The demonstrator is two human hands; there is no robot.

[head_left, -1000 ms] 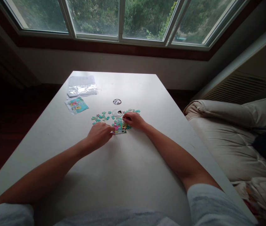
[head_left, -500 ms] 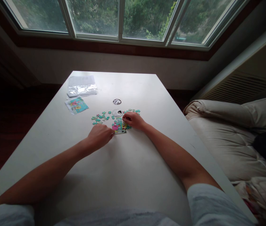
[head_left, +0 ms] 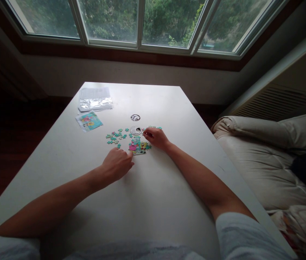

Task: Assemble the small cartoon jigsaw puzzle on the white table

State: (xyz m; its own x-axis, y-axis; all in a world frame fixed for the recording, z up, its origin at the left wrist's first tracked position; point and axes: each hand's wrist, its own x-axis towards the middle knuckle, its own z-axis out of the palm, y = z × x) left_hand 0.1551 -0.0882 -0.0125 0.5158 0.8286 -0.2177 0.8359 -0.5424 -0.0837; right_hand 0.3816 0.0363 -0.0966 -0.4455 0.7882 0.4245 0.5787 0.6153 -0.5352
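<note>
A partly joined jigsaw puzzle with colourful cartoon figures lies in the middle of the white table. My left hand rests at its lower left corner, fingers curled and fingertips close to the edge; whether they grip anything is hidden. Up and to the right of the joined part is my right hand, its fingers pinched together; anything between them is too small to make out. Loose teal puzzle pieces are scattered to the left, and more lie behind my right hand.
Behind the puzzle are two round inserts in the tabletop, a near one and a far one. A picture card and a clear plastic packet lie at the far left. A beige sofa stands right of the table.
My left hand has drawn slightly back and down from the puzzle's left edge, uncovering a loose piece. My right hand has shifted a little to the right, exposing more of the puzzle.
</note>
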